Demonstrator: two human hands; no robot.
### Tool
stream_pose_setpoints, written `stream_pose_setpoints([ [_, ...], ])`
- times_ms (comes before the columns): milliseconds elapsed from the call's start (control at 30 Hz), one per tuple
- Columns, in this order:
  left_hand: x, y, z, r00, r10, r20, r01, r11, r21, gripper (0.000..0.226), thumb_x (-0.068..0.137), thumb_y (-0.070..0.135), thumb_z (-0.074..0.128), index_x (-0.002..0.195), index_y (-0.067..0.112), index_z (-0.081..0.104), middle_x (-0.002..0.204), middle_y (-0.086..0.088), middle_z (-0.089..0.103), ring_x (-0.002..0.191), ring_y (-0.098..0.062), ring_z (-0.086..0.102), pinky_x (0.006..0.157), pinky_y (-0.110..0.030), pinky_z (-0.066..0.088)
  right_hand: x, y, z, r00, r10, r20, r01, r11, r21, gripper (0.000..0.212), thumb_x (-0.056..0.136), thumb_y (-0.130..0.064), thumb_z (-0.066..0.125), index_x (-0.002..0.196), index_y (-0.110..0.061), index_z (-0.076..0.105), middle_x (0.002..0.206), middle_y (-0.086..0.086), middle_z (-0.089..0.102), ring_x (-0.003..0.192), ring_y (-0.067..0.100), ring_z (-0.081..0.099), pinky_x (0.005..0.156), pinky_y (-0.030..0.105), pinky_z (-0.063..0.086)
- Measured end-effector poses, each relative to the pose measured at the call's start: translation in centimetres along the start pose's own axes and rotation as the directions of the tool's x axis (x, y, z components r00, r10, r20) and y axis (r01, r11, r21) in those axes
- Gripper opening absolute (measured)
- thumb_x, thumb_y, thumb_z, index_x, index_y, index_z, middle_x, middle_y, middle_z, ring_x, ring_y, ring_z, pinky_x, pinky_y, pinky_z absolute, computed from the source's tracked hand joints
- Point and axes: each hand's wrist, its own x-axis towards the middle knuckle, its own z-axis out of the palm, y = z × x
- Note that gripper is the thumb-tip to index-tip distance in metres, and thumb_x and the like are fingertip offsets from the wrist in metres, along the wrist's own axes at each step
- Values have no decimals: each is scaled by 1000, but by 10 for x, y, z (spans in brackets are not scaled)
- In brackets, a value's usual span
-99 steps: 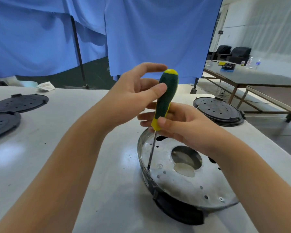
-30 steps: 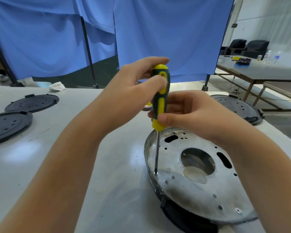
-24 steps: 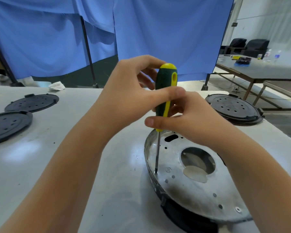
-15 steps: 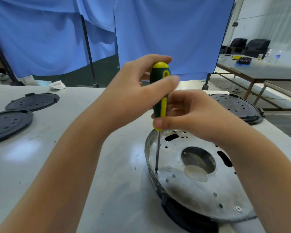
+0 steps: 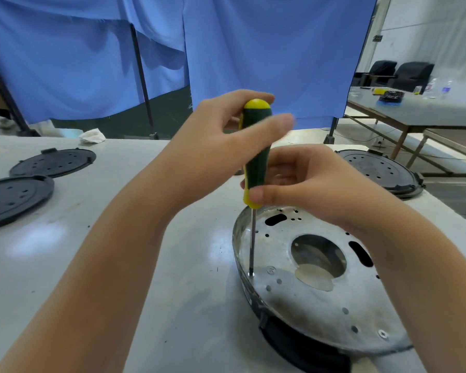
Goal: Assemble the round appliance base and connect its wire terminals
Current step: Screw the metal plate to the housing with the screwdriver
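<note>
A round silver metal plate [image 5: 318, 300] with a central hole lies on a black plastic base [image 5: 301, 348] at the table's right front. A green and yellow screwdriver [image 5: 256, 154] stands upright, its tip on a screw [image 5: 251, 273] near the plate's left rim. My left hand [image 5: 221, 141] grips the top of the handle, its thumb blurred. My right hand [image 5: 301, 184] pinches the handle's lower end just above the shaft.
Two black round covers [image 5: 51, 162] [image 5: 11, 197] lie at the table's left. Another black round base [image 5: 379, 170] sits at the right edge. A crumpled white cloth [image 5: 92, 136] lies at the back. Blue curtains hang behind; another table stands at far right.
My left hand's fingers have shifted around the handle top, turning the screwdriver. The tip stays on the same screw and my right hand keeps its pinch at the lower handle.
</note>
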Motion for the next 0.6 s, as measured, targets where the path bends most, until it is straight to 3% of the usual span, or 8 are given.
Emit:
stream_pose_setpoints([
  [67, 0, -2, 4, 997, 38, -69, -30, 994, 104, 45, 70, 58, 74, 106, 33, 65, 92, 12, 67, 89, -1, 64, 76, -18, 54, 0, -1, 7, 995, -44, -85, 31, 988, -150, 34, 65, -29, 83, 90, -14, 66, 78, 13, 66, 68, 14, 63, 66, 33, 55],
  [133, 0, -1, 4, 987, 79, -137, -60, 989, 138, 44, 63, 54, 80, 97, 31, 66, 85, 12, 66, 80, -2, 64, 76, -22, 55, 1, -2, 12, 990, -60, -126, 34, 978, -204, 39, 61, -41, 81, 87, -18, 64, 79, 12, 64, 71, 23, 63, 66, 40, 55],
  [167, 0, -1, 3, 984, 86, -156, -67, 990, 120, 42, 62, 49, 83, 96, 31, 65, 82, 12, 67, 76, -1, 65, 74, -21, 56, 1, -2, 12, 990, -60, -126, 34, 979, -202, 37, 63, -42, 80, 89, -21, 64, 81, 7, 67, 75, 19, 66, 69, 39, 58],
  [233, 1, -3, 0, 987, 66, -145, -60, 997, 47, 41, 66, 37, 84, 101, 31, 64, 82, 12, 70, 75, -1, 68, 71, -21, 57, 1, 1, 8, 998, -27, -60, 21, 995, -99, 28, 75, -33, 75, 99, -22, 66, 92, -4, 72, 86, 8, 69, 79, 32, 57],
  [333, 2, -6, -4, 999, 48, 2, -48, 998, -30, 36, 86, 17, 69, 118, 33, 59, 98, 6, 73, 89, -5, 69, 80, -26, 58, 1, 2, 1, 998, 24, 64, -32, 990, 139, 31, 88, 1, 60, 117, -11, 61, 109, 3, 71, 100, 14, 68, 89, 30, 55],
  [400, 2, -7, -6, 995, 38, 93, -33, 998, -57, 42, 90, 16, 55, 126, 37, 53, 110, 0, 69, 98, -6, 65, 86, -16, 52, 0, 2, -1, 997, 20, 80, -33, 985, 167, 34, 88, 6, 58, 117, -10, 61, 106, 5, 73, 100, 17, 69, 89, 32, 54],
  [500, 2, -3, -4, 999, 19, 39, -18, 1000, -20, 39, 85, 42, 61, 123, 41, 56, 104, 7, 66, 93, 2, 61, 73, -4, 47, 0, 0, 2, 1000, -10, -26, 8, 998, -70, 22, 78, -16, 74, 99, -19, 68, 84, -7, 74, 80, 4, 69, 77, 21, 54],
  [600, 0, -3, 3, 992, 86, -91, -74, 989, 129, 47, 72, 54, 74, 115, 38, 62, 94, 15, 61, 87, -1, 62, 74, -16, 53, 0, -1, 10, 993, -44, -113, 20, 978, -206, 29, 64, -40, 78, 85, -23, 68, 76, -7, 70, 69, 6, 65, 62, 15, 53],
])
